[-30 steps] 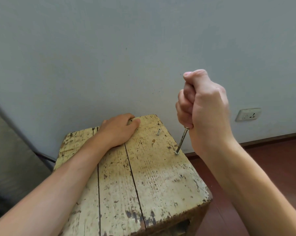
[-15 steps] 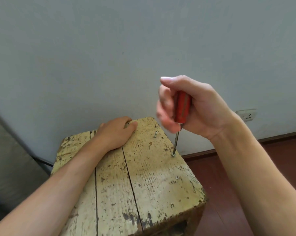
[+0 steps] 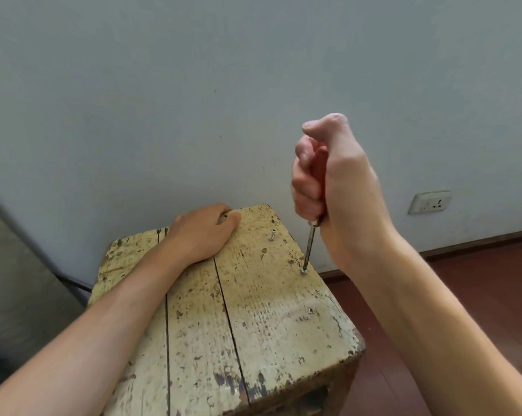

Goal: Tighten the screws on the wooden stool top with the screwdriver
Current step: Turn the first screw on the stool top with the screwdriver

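- Right hand [image 3: 334, 187]: fist wrapped round the red handle of the screwdriver [image 3: 310, 244], thumb on top.
- Shaft near upright, tip in the middle screw [image 3: 304, 271] by the stool top [image 3: 253, 325] right edge.
- Left hand [image 3: 202, 232]: palm down at the stool top's far edge. Fingers hidden past the edge, so cannot tell if they curl round it.
- Far screw [image 3: 272, 235] stands proud and leaning. Near screw [image 3: 310, 310] looks flush.
- Screwdriver likely light, stiff and slim. Take it by the handle and press straight down, or the tip may slip out.
- Worn wood looks hard. Stool may rock, so brace it.
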The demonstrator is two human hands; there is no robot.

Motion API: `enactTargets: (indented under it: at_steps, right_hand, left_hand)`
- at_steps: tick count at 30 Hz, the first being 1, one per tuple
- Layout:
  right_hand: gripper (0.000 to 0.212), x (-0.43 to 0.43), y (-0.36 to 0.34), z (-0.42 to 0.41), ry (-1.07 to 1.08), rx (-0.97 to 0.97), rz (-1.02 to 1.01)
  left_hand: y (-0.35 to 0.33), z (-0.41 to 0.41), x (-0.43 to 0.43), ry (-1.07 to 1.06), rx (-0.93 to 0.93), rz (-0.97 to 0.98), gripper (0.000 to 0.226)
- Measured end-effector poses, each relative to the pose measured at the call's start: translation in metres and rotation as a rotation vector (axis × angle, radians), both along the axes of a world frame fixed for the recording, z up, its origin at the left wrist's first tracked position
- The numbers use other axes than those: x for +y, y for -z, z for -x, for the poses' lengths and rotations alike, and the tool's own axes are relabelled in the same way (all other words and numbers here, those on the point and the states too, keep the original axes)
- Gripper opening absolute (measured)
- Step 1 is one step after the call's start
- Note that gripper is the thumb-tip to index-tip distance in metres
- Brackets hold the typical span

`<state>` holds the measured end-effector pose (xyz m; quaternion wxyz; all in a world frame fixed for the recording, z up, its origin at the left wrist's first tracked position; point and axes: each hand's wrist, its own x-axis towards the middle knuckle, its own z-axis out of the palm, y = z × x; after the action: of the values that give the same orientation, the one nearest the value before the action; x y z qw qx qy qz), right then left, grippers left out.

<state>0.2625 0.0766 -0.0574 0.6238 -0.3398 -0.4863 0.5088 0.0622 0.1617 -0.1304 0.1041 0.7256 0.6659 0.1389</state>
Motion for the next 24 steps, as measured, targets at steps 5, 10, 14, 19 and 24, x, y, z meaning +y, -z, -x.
enactTargets:
  at_steps: [5, 10, 14, 19, 24]
  right_hand:
    - [0.020, 0.014, -0.003, -0.020, -0.469, -0.044, -0.040]
    - [0.044, 0.016, -0.004, -0.023, -0.680, -0.159, -0.113]
    - [0.046, 0.012, 0.003, -0.015, -0.503, -0.084, -0.107]
    - [0.055, 0.004, 0.013, -0.003, 0.113, 0.120, -0.079]
    - [0.034, 0.012, 0.012, -0.012, -0.016, 0.093, -0.060]
  left_hand:
    - [0.000, -0.001, 0.000, 0.005, 0.005, -0.008, 0.046]
    - [0.001, 0.000, 0.000, 0.018, 0.007, 0.009, 0.048]
    - [0.001, 0.000, 0.000, 0.001, 0.014, 0.002, 0.045]
    - [0.000, 0.001, 0.000, 0.004, 0.008, 0.007, 0.046]
    - [-0.002, 0.000, 0.000, 0.008, 0.004, 0.009, 0.046]
